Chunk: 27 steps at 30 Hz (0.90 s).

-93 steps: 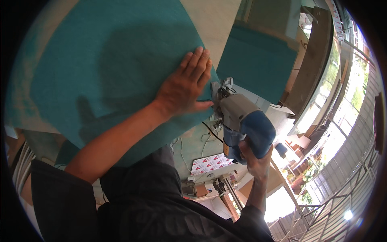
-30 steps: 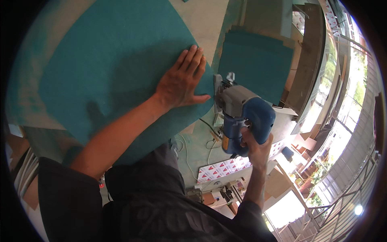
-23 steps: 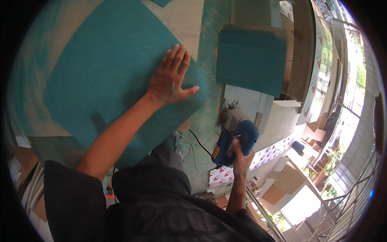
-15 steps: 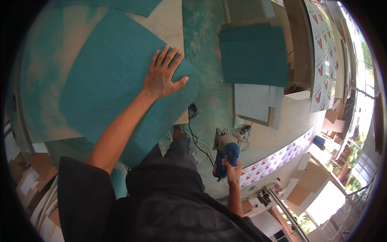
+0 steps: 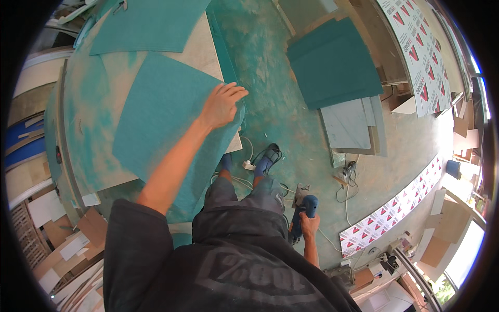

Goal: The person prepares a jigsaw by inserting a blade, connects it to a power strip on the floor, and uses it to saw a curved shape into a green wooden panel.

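My left hand (image 5: 220, 108) rests at the right edge of a large green sheet (image 5: 161, 109), its fingers bent together over that edge. Part of the sheet lies on a pale board (image 5: 200, 49), and its near part reaches past the board's edge toward my body. My right hand (image 5: 311, 224) grips a blue and grey jigsaw (image 5: 307, 205) low beside my right hip, off the sheet. The jigsaw's blade is too small to make out.
Another green sheet (image 5: 150, 26) lies farther back on the worktop. Stacked dark green panels (image 5: 332, 65) stand at right above pale slabs (image 5: 348, 122). Cables and a white power strip (image 5: 249, 165) lie around my feet. A printed strip (image 5: 395, 208) curves along the floor.
My left hand has gone from flat with spread fingers to bent fingers at the sheet's edge. The jigsaw stays in my right hand, now nearer my hip. The view has shifted.
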Motion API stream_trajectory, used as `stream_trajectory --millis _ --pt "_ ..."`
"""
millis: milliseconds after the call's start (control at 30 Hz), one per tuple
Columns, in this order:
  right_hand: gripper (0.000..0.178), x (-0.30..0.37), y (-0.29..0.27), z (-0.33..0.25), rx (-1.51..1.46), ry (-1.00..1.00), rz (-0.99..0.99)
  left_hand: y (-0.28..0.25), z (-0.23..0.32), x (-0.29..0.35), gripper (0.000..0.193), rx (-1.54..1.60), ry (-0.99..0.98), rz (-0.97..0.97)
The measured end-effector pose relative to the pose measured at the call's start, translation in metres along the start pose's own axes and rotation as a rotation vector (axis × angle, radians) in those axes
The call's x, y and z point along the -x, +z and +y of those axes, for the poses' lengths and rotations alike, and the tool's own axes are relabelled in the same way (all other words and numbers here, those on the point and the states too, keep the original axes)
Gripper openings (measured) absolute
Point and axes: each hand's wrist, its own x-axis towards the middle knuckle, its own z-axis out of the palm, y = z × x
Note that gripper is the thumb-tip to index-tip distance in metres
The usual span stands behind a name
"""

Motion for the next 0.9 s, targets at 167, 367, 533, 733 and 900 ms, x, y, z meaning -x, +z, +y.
stream_trajectory --millis 167,367,533,733,900 --pt "0.012 -0.019 -0.013 0.007 -0.086 0.012 0.062 -0.001 0.009 0.092 0.043 0.190 -0.502 0.406" --pt "0.012 -0.055 -0.031 0.026 0.009 0.028 0.047 0.012 0.001 0.314 0.053 -0.406 -1.443 0.483" --pt "0.022 -0.097 -0.050 0.047 0.176 0.012 -0.031 0.035 0.010 0.399 0.062 1.111 -2.085 0.746" --pt "0.025 -0.101 -0.028 0.016 0.367 -0.035 -0.126 0.079 0.059 0.408 0.045 1.304 -1.833 0.799" --pt "0.026 -0.110 -0.019 -0.014 0.338 -0.073 -0.185 0.099 0.127 0.358 0.048 1.538 -1.759 0.936"
